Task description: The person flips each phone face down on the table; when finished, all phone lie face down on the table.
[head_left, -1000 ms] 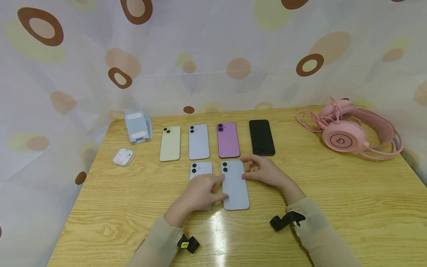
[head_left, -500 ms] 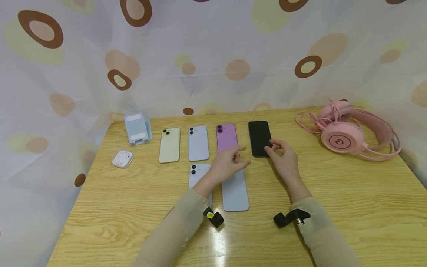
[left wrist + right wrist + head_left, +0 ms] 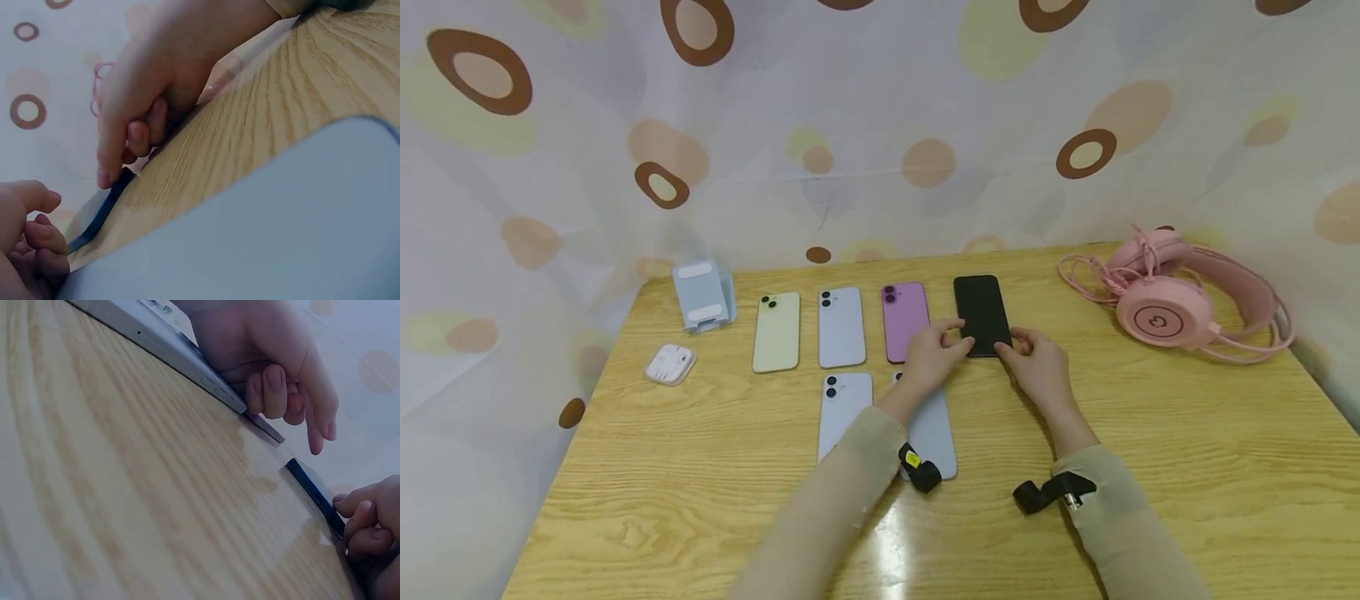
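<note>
A black smartphone (image 3: 979,304) lies screen up at the back of the wooden table. My right hand (image 3: 1041,367) pinches its near right corner, with the thumb on the edge. On its near left side is my left hand (image 3: 931,354), thumb and index finger stretched toward the phone; the right wrist view shows these fingertips close to it, though contact is unclear. Under my left wrist a pale blue smartphone (image 3: 934,433) lies back up, partly covered; it fills much of the left wrist view. Left of it lies another pale smartphone (image 3: 844,408), partly hidden by my sleeve.
Purple (image 3: 904,312), light blue and pale yellow (image 3: 777,333) smartphones lie in the back row. A blue phone stand (image 3: 700,296) and boxed earphones (image 3: 671,364) are at the left. Pink headphones (image 3: 1165,308) lie at the right. A patterned curtain (image 3: 880,125) hangs behind.
My right hand has left the pale blue phone's right edge and gone to the black phone's corner. My left hand has left that phone too, moving right and away toward the black phone.
</note>
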Motion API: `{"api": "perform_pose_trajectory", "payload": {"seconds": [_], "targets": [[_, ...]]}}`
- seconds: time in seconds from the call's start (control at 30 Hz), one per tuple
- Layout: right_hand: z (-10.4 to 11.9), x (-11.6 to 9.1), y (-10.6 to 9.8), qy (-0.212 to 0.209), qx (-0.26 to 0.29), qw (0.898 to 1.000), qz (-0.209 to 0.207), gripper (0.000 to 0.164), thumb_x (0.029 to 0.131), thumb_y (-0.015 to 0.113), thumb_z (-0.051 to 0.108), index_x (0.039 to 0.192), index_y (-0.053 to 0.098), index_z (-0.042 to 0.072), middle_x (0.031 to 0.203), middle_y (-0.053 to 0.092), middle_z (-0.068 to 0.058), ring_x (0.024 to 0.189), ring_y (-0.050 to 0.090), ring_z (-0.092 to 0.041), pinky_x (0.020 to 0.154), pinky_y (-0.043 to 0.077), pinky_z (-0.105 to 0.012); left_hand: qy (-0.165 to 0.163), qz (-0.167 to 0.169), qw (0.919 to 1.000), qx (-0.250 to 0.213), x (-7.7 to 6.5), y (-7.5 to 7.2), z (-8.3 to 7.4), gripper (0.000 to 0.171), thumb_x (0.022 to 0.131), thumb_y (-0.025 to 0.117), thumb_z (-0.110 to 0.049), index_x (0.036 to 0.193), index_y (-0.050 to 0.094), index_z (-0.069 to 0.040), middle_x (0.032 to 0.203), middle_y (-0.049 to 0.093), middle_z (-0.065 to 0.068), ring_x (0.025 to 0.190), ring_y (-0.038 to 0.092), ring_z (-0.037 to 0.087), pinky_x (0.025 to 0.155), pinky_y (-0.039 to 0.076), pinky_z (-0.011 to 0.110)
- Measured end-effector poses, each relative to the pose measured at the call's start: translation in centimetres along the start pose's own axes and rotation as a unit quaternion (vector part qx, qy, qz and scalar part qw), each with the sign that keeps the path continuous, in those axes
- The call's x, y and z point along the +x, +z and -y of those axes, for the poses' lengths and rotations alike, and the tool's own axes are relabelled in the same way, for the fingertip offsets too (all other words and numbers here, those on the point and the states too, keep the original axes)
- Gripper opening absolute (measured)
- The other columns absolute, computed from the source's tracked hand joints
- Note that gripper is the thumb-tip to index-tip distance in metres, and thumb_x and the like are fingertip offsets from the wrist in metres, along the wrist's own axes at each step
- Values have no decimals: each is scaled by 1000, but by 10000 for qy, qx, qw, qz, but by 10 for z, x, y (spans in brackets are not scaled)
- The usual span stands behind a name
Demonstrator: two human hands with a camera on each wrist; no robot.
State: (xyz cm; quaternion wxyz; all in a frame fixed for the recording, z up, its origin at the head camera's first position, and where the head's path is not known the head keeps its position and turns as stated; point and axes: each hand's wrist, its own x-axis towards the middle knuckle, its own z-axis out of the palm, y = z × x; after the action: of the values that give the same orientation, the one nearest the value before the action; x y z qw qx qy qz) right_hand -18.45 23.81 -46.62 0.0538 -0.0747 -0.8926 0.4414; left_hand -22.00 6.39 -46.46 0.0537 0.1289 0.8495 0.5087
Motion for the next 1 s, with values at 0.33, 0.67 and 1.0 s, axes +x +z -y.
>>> {"api": "perform_pose_trajectory", "payload": {"seconds": [0.33,0.67,1.0], "targets": [[4,2,2,122,358,9991,211,51,91,66,21,131,53,-6,72,55,-5,46,51,-10,47,39,-22,-445,50,9945,947,1,4,-2,57,89,67,-30,137,51,-3,62,55,-5,52,45,6,53,38,22],[3,3,1,291,794,9959,323,49,90,66,18,130,53,-6,70,52,-2,44,49,-8,45,38,-21,-391,138,9871,1547,0,8,-6,58,90,66,-32,139,49,-7,56,48,-8,49,42,7,47,31,22],[-2,3,-5,617,1773,9817,323,47,92,65,19,129,52,-6,75,51,0,46,45,-4,45,41,-19,-311,258,9877,1510,-1,9,-8,56,91,64,-31,139,49,-6,56,48,-8,48,42,6,48,31,22]]}}
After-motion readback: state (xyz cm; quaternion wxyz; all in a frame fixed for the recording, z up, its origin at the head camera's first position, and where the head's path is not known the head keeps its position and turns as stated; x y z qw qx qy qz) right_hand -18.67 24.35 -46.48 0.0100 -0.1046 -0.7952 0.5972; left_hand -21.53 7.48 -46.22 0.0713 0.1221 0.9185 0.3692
